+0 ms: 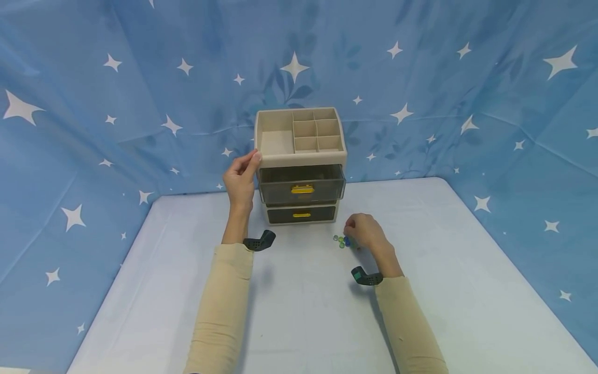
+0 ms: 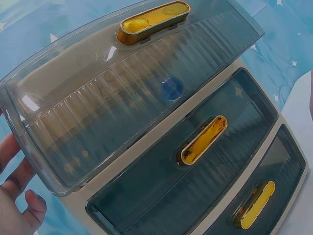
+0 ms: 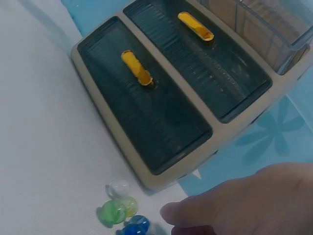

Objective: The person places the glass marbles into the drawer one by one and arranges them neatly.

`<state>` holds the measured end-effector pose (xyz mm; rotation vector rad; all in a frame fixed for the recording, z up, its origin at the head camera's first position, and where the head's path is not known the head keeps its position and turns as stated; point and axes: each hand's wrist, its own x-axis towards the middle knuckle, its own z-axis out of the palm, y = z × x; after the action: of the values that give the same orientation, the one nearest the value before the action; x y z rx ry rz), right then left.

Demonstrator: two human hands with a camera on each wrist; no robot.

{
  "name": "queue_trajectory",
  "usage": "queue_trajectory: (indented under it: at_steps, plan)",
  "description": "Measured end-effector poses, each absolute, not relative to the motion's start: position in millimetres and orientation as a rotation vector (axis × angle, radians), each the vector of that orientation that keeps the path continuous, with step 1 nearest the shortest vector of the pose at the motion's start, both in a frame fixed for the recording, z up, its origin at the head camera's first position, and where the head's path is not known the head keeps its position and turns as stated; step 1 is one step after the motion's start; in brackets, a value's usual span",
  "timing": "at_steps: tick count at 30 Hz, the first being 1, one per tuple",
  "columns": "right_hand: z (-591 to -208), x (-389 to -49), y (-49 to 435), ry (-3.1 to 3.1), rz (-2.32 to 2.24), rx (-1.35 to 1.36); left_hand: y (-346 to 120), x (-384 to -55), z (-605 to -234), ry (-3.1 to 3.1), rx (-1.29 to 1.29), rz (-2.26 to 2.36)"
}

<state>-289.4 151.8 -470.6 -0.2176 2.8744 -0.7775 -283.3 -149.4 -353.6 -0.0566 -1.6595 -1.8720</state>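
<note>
A beige desktop drawer organizer (image 1: pixel 299 157) stands at the back of the table. Its top clear drawer (image 1: pixel 280 194) is pulled out, and a blue marble (image 2: pixel 171 89) shows through the plastic. The two lower drawers are closed. My left hand (image 1: pixel 240 182) holds the organizer's left front edge, fingers beside the pulled-out drawer. Low over the table, my right hand (image 1: pixel 366 229) has its fingers bent down beside several glass marbles (image 1: pixel 341 239). Green marbles (image 3: pixel 113 211) and blue marbles (image 3: pixel 135 226) lie near its fingertips. Whether a marble is between those fingers is hidden.
Several divided compartments (image 1: pixel 306 129) top the organizer. Yellow handles (image 2: pixel 204 140) stick out from the drawer fronts. The white tabletop (image 1: pixel 299 301) extends toward me, and a blue star-printed cloth (image 1: pixel 187 104) hangs close behind the organizer.
</note>
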Motion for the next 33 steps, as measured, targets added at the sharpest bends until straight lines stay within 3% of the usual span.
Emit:
queue_trajectory:
  at_steps: [33]
  plan:
    - [-429,-279,148,3.153,-1.156,-0.28,-149,-286,-355,-1.619,-0.046,-1.887]
